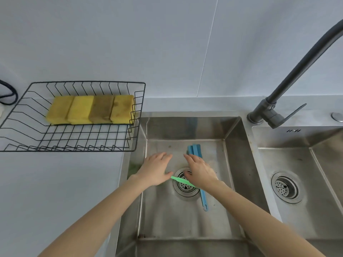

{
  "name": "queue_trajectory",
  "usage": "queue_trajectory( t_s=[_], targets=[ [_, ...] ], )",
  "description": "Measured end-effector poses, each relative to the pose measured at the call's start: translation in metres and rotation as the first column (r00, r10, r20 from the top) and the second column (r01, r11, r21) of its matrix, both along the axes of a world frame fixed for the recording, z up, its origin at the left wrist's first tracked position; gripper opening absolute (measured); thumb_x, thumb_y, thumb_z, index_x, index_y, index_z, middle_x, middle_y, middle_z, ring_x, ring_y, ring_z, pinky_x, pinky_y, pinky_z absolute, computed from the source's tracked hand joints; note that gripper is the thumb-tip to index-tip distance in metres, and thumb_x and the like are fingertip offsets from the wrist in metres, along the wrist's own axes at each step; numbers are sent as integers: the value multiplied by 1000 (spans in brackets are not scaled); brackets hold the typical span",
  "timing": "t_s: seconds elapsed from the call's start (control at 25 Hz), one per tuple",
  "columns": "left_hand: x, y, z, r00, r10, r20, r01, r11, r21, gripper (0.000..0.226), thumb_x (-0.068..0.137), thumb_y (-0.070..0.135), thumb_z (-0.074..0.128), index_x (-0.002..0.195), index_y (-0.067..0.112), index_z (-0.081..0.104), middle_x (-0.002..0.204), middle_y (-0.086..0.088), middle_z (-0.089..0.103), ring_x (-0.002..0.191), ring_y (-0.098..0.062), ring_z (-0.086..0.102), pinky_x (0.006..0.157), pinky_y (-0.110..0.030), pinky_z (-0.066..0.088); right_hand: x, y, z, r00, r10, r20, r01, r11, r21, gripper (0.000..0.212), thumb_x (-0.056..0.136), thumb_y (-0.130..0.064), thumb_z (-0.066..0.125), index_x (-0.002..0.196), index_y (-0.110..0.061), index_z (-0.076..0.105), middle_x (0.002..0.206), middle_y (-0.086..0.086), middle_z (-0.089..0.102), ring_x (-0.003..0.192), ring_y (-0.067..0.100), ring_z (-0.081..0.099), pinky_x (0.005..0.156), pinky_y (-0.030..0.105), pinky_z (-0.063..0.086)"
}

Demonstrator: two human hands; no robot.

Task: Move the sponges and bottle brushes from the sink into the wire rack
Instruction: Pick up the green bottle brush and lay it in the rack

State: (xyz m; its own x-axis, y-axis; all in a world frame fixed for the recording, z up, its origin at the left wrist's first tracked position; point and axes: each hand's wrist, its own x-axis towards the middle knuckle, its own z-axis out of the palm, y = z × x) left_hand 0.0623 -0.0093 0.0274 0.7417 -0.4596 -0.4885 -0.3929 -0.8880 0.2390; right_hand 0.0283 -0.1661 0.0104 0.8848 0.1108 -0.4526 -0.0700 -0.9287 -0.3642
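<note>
both hands flat and open: left hand [156,170] over the thin green plastic brush handle [182,181], right hand [199,170] on the blue plastic bottle brush [203,198]

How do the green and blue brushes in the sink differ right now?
The green brush lies slantwise across the drain, its ends hidden under both hands; the blue brush runs front to back beside the drain, its head showing beyond the right hand. The left hand covers only the green one. Both lie flat on the sink floor.
</note>
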Motion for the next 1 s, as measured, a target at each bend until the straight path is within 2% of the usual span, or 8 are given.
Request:
queue_trajectory(
  t_s=[0.2,0.32,0.56,0.76,1.0],
  targets=[
    [2,3,-36,998,19,-63,-12,993,116,64,88,34,50,142,15,21,150,-10,26,141,-27,21,115,-46,19,-1,-1,-32,987,-26,-157,23,999,-24,57,94,-21,48,144,-14,24,145,10,38,132,30,39,104,40,40],
    [2,7,-56,992,39,-122,-21,988,152,68,88,32,51,144,17,15,156,-10,15,144,-29,11,118,-49,11,-2,-1,-49,969,-14,-248,3,999,-45,52,93,-17,47,141,-12,29,141,13,41,125,33,46,98,41,43],
    [5,15,-83,990,46,-130,-22,983,182,68,88,23,53,145,17,16,156,-7,15,145,-31,8,118,-51,7,-1,4,-76,949,-6,-315,-26,995,-99,45,94,-10,41,139,-11,33,135,13,46,121,32,50,96,40,44],
    [9,17,-95,1000,26,-10,-24,988,153,57,88,9,48,141,15,26,151,-6,27,141,-29,17,116,-45,15,0,5,-89,963,32,-268,-76,985,-154,39,94,-3,40,133,-12,42,130,11,52,115,31,55,93,38,46],
    [9,17,-94,994,42,102,-55,990,129,44,86,8,47,129,16,42,140,-3,43,129,-28,34,102,-39,31,-3,-4,-87,962,-64,-264,48,997,-65,40,92,-2,39,127,-17,51,127,9,57,112,31,57,87,38,48]
  ],
)
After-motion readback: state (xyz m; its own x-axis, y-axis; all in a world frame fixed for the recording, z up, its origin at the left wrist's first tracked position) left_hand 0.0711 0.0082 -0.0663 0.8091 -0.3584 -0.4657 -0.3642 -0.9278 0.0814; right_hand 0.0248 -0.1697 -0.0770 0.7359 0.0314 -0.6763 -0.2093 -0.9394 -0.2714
